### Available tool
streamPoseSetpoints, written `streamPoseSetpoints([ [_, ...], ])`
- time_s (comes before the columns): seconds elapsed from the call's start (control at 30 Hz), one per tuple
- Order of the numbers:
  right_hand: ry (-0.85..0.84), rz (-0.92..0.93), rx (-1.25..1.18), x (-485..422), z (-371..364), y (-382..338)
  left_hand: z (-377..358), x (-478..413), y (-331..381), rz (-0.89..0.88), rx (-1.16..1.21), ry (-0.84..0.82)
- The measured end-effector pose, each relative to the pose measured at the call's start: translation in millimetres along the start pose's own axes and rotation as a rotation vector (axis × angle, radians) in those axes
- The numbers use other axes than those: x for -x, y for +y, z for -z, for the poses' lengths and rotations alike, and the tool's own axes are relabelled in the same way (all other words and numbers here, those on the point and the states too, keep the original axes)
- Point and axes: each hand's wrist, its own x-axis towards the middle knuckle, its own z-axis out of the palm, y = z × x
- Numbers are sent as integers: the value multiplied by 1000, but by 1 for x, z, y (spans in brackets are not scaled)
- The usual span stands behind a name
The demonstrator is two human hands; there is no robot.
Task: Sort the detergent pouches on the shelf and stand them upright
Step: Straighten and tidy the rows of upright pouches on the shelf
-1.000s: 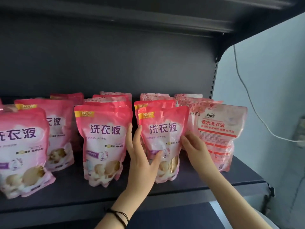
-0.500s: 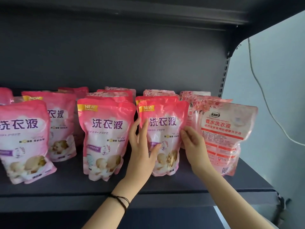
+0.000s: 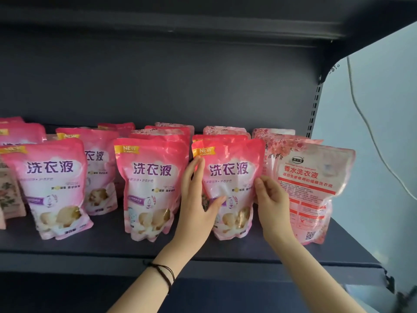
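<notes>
- Pouch (image 3: 232,177) upright on shelf (image 3: 112,247), sealed; contents hidden.
- Your left hand (image 3: 196,206) presses its left side, fingers straight.
- Your right hand (image 3: 273,204) pinches its right edge.

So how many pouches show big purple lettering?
4: far-left pouch, pouch behind it, middle pouch, and held pouch, between left hand and right hand. Others may be hidden behind.

A bare strip runs along the front edge of the dark grey metal shelf (image 3: 112,247), and open room lies above the pouch tops. The left grip (image 3: 196,206) fills the gap between the middle pink plastic pouch (image 3: 151,184) and the right-hand pink plastic pouch (image 3: 230,175). The right grip (image 3: 273,206) fills the next gap, beside the pale pink floral pouch (image 3: 311,190) at the right end. Packed back rows of pink pouches (image 3: 171,132) block the rear.
</notes>
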Motion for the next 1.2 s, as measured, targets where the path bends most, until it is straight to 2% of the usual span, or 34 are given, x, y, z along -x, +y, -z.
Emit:
streamPoseSetpoints([
  [0.13,71,102,-37,-9,-2,-26,9,-20,20,-38,60,60],
  [0.3,83,188,-93,-5,-34,-67,46,-32,35,-84,187,179],
  [0.4,136,235,-123,9,-69,-85,81,-31,35,-8,262,205],
  [0.5,113,200,-178,32,-114,-94,126,-24,27,68,362,186],
  [0.63,142,182,-182,64,-178,-95,186,-10,5,131,341,156],
  [0.77,153,75,-230,100,-246,-93,248,3,-27,161,245,131],
  [0.9,176,32,-263,125,-301,-89,296,14,-57,205,292,116],
  [1.2,292,20,-219,130,-360,-68,298,6,-111,107,78,177],
])
